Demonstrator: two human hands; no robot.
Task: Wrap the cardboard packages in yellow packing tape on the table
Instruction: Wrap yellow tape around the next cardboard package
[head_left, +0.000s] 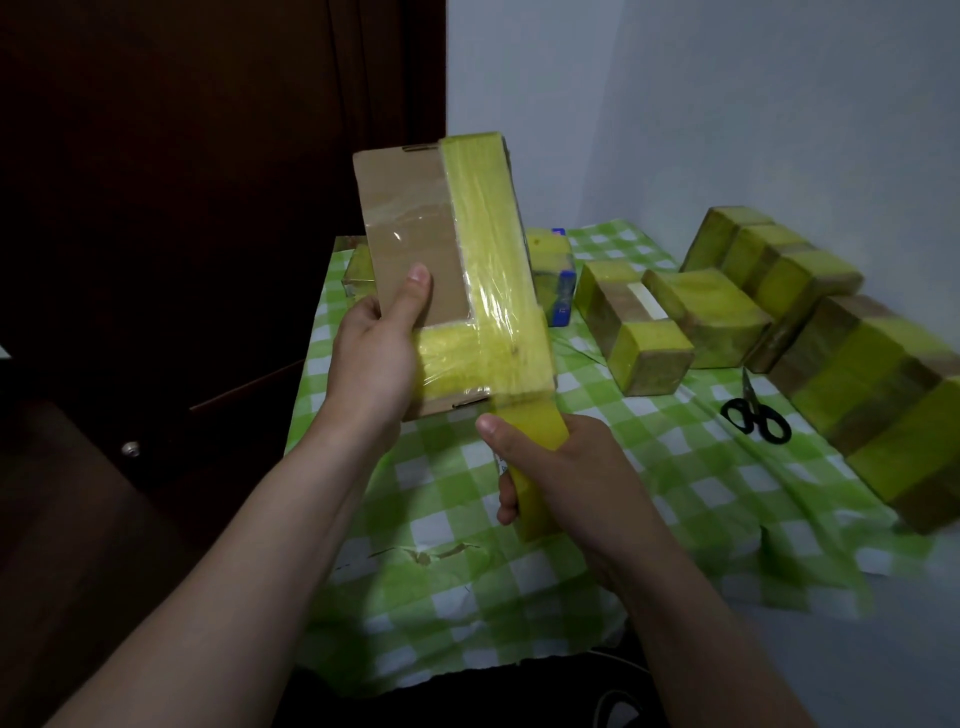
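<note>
So the left hand (371, 358) grips a box (415, 249) above the bench (649, 493), right hand (566, 478) clutching the tape roll (535, 457).

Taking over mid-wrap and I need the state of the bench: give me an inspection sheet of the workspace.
Surface: green-and-white checked tablecloth, with a tear near the front.
Job's things: cardboard package held upright off the table, yellow tape along one side and across the bottom, the rest bare; yellow tape roll below it, its strip joined to the package; wrapped packages lie at the right.
Clutter: black scissors on the cloth; blue-labelled box behind the held package.
Grippers: left hand grips the package; right hand grips the tape roll.
Cables: nothing seen.
Surroundings: dark wooden door at left, pale wall behind.
</note>
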